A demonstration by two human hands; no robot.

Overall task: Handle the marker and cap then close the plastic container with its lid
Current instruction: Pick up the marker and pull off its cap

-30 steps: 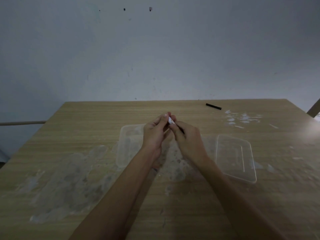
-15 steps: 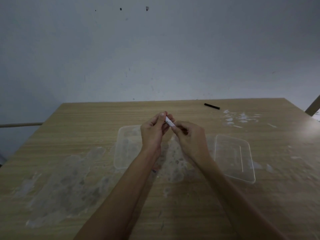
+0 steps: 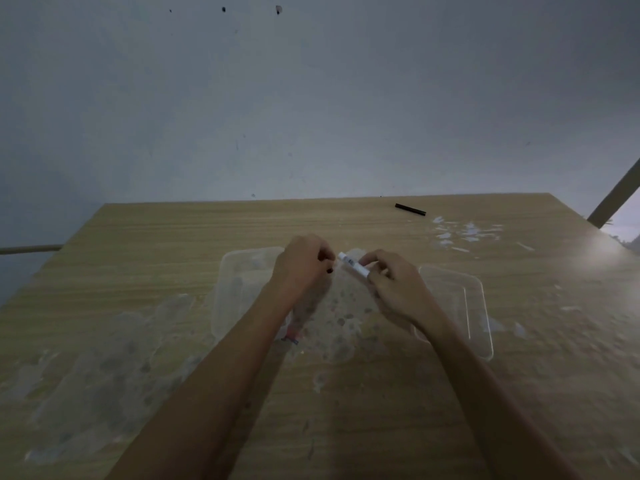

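Marker (image 3: 353,264) pinched in right hand (image 3: 394,289); left hand (image 3: 304,266), apart, curled around black cap (image 3: 329,270).

**Room around my hands**

Just under my left hand (image 3: 304,268) lies the open container (image 3: 239,289); just beside my right hand (image 3: 398,289), the lid (image 3: 474,306). Between them is bare table (image 3: 346,393). Well beyond my right hand lies a black stick (image 3: 410,209).

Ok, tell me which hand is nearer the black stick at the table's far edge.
Right. The right hand lies below and slightly left of the black stick; the left hand sits farther left.
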